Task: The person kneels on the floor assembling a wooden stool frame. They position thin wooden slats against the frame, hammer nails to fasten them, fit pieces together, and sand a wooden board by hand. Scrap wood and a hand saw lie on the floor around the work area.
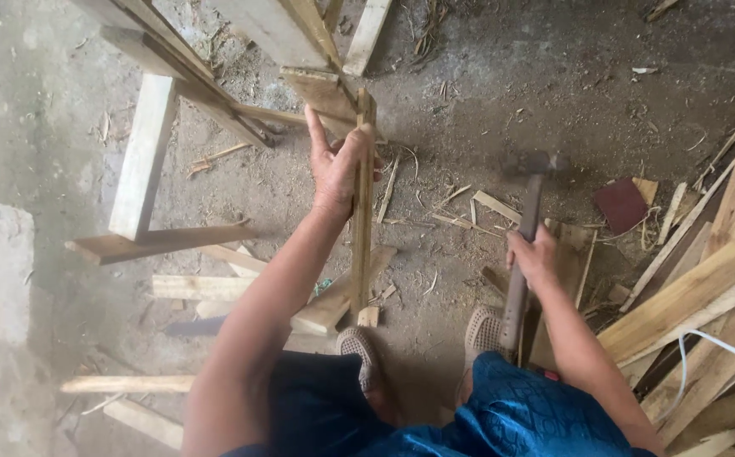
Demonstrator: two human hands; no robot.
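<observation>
Left hand (pixel 336 165) has its fingers wrapped round a thin upright wooden slat (pixel 362 203), index finger sticking up loose, gripping it near the top. The slat's foot sits on the dirt floor (pixel 486 76) just ahead of the shoes, beside a pale offcut (pixel 330 306). Right hand (pixel 533 254) is closed tight on the handle of a hammer (pixel 523 245), blurred head raised toward the far side. Plank pile (pixel 706 296) lies along the floor's right edge, wooden frame (pixel 143 152) at the far left.
</observation>
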